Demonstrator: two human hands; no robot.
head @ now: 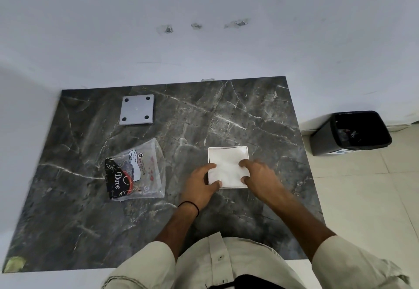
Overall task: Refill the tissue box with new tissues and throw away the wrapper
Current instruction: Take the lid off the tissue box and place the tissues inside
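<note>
A square white tissue box [227, 148] stands open on the dark marble table, filled to its rim with a stack of white tissues [226, 166]. My left hand [200, 183] rests on the stack's left side, its fingertips spread and pressing on the tissues. At the right side, my right hand [257, 173] presses down the same way. A clear plastic wrapper [136, 171] with black and red print lies flat and empty to the left of the box. The box's grey base plate [136, 110], with dark round feet, lies upside down at the back left.
The marble table top [249, 112] meets a white wall at the back. A black waste bin [350, 132] stands on the tiled floor to the right of the table, with some rubbish inside. A yellowish scrap [14, 263] sits at the table's front left corner.
</note>
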